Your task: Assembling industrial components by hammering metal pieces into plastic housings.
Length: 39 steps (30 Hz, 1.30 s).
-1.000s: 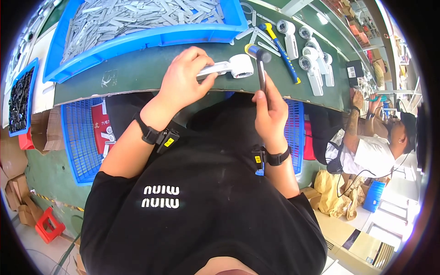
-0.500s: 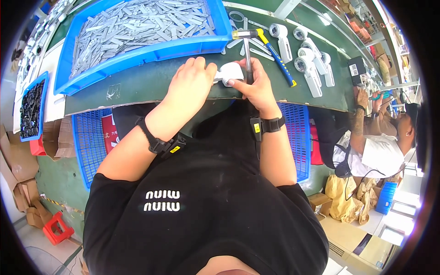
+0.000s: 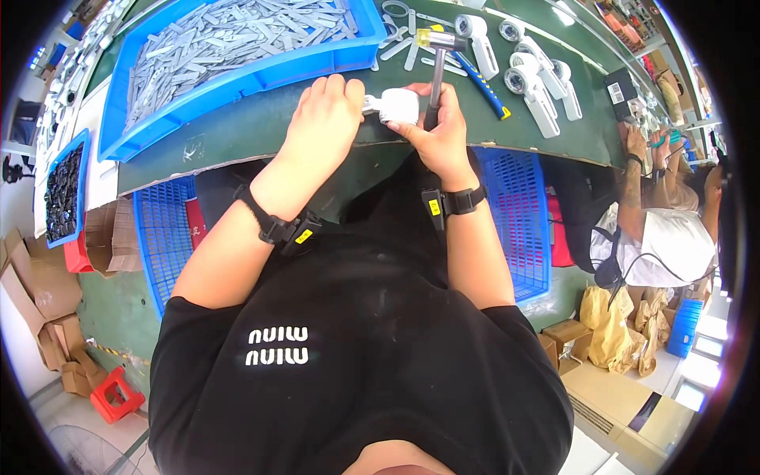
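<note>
Over the front edge of the green table, both hands hold a white piece with a rounded head (image 3: 400, 107), which looks like a small handheld fan. My left hand (image 3: 326, 119) is closed at the narrow end of the piece, its fingertips curled out of sight. My right hand (image 3: 442, 134) has its thumb against the rounded head. The same hand grips a mallet (image 3: 438, 67) by its metal shaft, with the yellow-and-dark head pointing up, away from me. Several similar white fans (image 3: 534, 99) with round heads and flat handles lie to the right.
A blue tray (image 3: 245, 85) full of grey flat strips stands at the back left. Left of it is a smaller blue tray (image 3: 81, 170) of black parts. A blue-and-yellow tool handle (image 3: 484, 87) lies behind the mallet. At the far right a co-worker's hands (image 3: 637, 142) are busy.
The view has shifted slightly. My right hand has tilted the mallet's head to the right. The white piece is still between both hands, turned a little.
</note>
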Available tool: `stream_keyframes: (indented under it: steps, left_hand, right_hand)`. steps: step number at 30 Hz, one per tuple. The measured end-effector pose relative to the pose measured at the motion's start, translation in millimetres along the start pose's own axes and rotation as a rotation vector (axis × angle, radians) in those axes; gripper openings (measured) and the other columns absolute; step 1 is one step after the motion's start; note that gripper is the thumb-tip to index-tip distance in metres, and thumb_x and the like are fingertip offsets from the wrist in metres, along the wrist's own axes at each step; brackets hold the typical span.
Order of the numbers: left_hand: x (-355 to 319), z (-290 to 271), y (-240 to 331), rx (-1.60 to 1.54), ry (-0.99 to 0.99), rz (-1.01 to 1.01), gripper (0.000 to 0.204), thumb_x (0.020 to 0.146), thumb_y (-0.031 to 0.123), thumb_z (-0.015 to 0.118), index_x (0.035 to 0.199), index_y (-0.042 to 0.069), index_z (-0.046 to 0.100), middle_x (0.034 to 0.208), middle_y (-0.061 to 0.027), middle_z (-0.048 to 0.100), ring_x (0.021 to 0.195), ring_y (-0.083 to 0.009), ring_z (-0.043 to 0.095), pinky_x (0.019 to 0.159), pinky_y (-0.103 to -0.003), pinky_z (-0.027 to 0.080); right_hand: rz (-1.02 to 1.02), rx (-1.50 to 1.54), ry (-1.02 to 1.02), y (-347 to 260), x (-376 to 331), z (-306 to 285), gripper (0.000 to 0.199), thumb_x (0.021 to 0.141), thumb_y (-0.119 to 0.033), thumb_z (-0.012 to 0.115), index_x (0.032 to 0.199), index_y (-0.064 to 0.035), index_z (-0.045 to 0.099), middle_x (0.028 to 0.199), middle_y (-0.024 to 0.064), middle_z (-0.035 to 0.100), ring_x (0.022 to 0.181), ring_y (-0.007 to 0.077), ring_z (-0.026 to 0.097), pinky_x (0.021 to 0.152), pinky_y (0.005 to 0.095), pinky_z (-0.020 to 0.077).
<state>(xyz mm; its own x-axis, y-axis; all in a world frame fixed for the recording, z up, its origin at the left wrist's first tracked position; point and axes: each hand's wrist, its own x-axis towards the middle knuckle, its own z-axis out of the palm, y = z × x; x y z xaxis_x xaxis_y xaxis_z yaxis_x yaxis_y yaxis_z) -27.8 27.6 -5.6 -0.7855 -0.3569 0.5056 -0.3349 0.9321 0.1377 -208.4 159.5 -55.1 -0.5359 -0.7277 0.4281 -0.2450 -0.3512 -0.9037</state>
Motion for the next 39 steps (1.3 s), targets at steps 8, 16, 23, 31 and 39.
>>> stream_keyframes:
  steps: [8,16,23,31,39]
  left_hand:
    - [4.2,4.1,-20.6,-0.147,0.051,0.165,0.025,0.093,0.006,0.080,0.110,0.003,0.062,0.104,-0.0161,0.065,0.100,-0.0395,0.066,0.091,-0.049,0.053]
    - [15.9,-13.2,-28.9,-0.228,-0.024,0.212,0.008,0.092,0.012,0.075,0.094,0.005,0.074,0.095,-0.0182,0.070,0.094,-0.0415,0.068,0.082,-0.054,0.056]
    - [-0.6,-1.3,-30.4,-0.095,0.259,0.324,0.006,0.087,0.016,0.068,0.086,0.012,0.065,0.092,-0.0043,0.057,0.094,-0.0261,0.060,0.081,-0.039,0.046]
    - [-9.4,8.9,8.1,-0.221,-0.016,-0.058,0.039,0.072,0.007,0.080,0.108,0.001,0.066,0.113,-0.0174,0.064,0.112,-0.0366,0.059,0.095,-0.053,0.045]
    - [27.3,-9.1,15.8,0.111,-0.139,-0.195,0.016,0.086,0.020,0.070,0.094,0.009,0.079,0.096,-0.0165,0.077,0.093,-0.0356,0.074,0.080,-0.055,0.051]
  right_hand:
    - [0.011,-0.040,-0.011,2.6,-0.8,-5.7,0.060,0.080,-0.002,0.100,0.122,-0.0077,0.057,0.125,0.0062,0.076,0.100,0.0094,0.068,0.083,0.0278,0.0573]
    - [0.095,-0.121,-0.077,-23.3,6.7,-2.5,0.060,0.086,-0.008,0.095,0.137,-0.0034,0.064,0.129,0.0089,0.072,0.117,0.0207,0.071,0.100,0.0372,0.0599]
    - [0.248,-0.184,-0.078,-14.2,-2.6,-22.7,0.063,0.087,0.003,0.082,0.144,-0.0048,0.058,0.121,0.0024,0.065,0.091,0.0080,0.063,0.064,0.0205,0.0489]
    - [0.197,-0.112,-0.052,-4.2,-13.7,-21.2,0.062,0.088,-0.002,0.087,0.142,-0.0050,0.057,0.117,0.0018,0.064,0.072,0.0041,0.054,0.053,0.0198,0.0388]
    - [0.133,-0.335,-0.051,-32.1,3.9,6.7,0.060,0.090,-0.011,0.093,0.140,-0.0018,0.061,0.131,0.0098,0.070,0.120,0.0222,0.068,0.105,0.0386,0.0565]
